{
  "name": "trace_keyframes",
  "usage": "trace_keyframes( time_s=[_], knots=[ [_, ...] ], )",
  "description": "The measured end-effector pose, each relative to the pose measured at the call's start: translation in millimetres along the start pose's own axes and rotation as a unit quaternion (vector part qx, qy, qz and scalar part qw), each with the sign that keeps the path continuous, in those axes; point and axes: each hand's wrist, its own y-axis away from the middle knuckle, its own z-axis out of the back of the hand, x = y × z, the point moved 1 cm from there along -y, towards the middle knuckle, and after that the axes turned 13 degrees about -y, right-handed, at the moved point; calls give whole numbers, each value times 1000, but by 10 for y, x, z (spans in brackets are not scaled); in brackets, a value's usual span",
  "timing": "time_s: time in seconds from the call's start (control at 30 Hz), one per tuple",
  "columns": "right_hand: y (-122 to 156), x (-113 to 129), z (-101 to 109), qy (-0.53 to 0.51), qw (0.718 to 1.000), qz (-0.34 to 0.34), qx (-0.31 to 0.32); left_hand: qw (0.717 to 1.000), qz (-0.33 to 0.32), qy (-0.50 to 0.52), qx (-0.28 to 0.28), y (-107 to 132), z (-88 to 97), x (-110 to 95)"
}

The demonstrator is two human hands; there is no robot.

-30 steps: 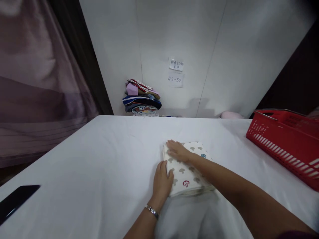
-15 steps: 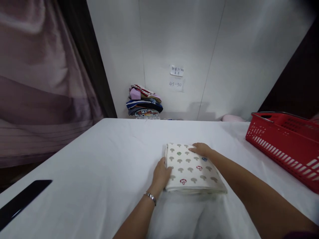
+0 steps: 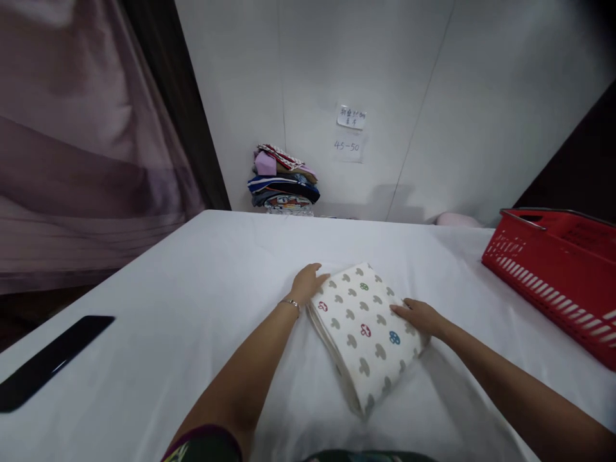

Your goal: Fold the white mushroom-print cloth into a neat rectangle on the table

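A folded white cloth (image 3: pixel 359 321) printed with grey, red, green and blue mushrooms is turned cornerwise over the white-covered table (image 3: pixel 216 276). At its upper left corner is my left hand (image 3: pixel 307 284), thumb on top and the other fingers by the edge. My right hand (image 3: pixel 418 316) grips the right edge, its thumb lying on the printed face and its other fingers partly hidden beneath. Several layers show along the cloth's lower left side. A silver bracelet (image 3: pixel 290 303) circles my left wrist.
To the right stands a red plastic basket (image 3: pixel 553 276) with a metal handle. A dark flat object (image 3: pixel 52 359) lies at the left edge. Folded clothes (image 3: pixel 283 179) are stacked behind the table, below paper notes (image 3: pixel 349 135) on the wall. A pinkish curtain (image 3: pixel 86 160) hangs at left.
The cloth has rotated clockwise from nearly square to cornerwise. My left hand has moved up and away, while my right hand has come nearer and to the right. The view has shifted slightly.
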Motion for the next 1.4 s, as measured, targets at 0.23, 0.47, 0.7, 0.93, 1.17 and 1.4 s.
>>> trace_keyframes(
  time_s=[0.23, 0.47, 0.7, 0.93, 1.17, 1.4],
  knots=[
    [-156, 255, -20, -66, 997, 33, 24, 993, 110, 13, -44, 627, 19, 262],
    [-231, 313, -68, -100, 995, 27, 13, 993, 105, 29, -44, 549, -170, 42],
    [53, 139, -119, -93, 995, 8, -29, 987, 115, 109, -24, 187, -101, 48],
    [147, 399, -152, -4, 965, 220, -140, 972, 160, 164, -49, 583, -81, 282],
    [52, 1307, -486, -25, 909, 407, -88, 967, 136, 216, -23, 1104, -291, 101],
    [-191, 1442, -897, 68, 934, 348, 34, 977, 91, 188, -30, 1295, -373, 0]
  ],
)
